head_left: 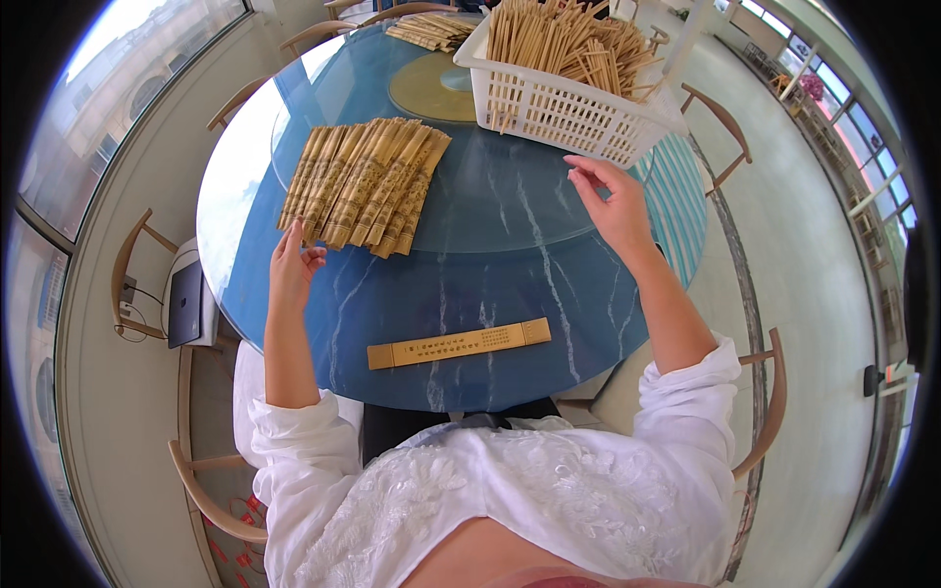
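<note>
Head view: the step in hand appears to be a reach among paper sleeves point(363, 184) and wooden sticks point(564, 41) at a blue table point(412, 294). The left hand point(291, 267), fingers curled, is at the near-left corner of the fanned sleeves; whether it pinches one cannot be told. The right hand point(616, 204), apparently empty, keeps a narrow thumb-to-forefinger gap beside the white basket point(642, 132) of sticks. A single sleeve point(459, 343) lies flat near the front edge. The next move presumably calls for a fine pinch on one thin piece. The basket's slatted wall partly hides the lower sticks; overlap covers many sleeves.
</note>
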Demonstrator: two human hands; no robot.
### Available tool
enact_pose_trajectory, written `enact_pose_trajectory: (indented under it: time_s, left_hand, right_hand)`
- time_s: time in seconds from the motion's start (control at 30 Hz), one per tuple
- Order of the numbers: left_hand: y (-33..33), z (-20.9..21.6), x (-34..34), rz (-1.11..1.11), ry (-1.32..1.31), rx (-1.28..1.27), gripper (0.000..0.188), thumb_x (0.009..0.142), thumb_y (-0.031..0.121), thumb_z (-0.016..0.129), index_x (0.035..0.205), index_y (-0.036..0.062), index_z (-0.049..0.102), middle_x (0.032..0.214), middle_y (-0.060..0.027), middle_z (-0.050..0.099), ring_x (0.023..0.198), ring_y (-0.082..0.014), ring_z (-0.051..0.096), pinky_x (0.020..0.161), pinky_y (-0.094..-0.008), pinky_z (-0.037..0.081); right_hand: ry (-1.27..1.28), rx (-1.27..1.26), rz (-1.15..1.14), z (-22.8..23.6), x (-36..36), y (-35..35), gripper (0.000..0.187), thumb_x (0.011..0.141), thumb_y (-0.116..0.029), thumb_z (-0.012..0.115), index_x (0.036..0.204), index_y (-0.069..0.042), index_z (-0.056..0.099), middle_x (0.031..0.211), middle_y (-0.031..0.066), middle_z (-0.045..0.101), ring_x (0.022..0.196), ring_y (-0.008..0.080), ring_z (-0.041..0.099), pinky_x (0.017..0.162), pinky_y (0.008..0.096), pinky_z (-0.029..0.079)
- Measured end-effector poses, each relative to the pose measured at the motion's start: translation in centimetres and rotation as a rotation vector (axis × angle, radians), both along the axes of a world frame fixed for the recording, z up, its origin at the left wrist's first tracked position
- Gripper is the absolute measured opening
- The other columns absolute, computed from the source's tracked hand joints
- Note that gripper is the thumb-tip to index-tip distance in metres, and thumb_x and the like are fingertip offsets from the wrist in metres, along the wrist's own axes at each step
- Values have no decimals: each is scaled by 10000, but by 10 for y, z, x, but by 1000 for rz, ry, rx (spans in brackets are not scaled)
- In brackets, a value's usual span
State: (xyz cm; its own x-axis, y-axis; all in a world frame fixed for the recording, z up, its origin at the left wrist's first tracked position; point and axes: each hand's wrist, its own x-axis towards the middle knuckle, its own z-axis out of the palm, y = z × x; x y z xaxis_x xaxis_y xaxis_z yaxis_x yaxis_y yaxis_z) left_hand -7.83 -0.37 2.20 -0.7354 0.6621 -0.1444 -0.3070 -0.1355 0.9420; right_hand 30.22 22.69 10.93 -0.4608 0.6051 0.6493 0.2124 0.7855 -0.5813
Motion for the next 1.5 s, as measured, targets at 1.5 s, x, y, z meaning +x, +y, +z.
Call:
enact_pose_trajectory:
  time_s: [1.5]
  left_hand:
    - [-47, -27, 124, -606, 1392, -47, 360, 706, 241, 840, 983, 69, 687, 971, -37, 616, 893, -230, 577, 789, -348, 486]
  right_hand:
    - [-1138, -445, -417, 34, -185, 315, 604, 845, -598, 678, 1188, -103, 719, 1223, 136, 674, 1006, 279, 668, 843, 488, 516]
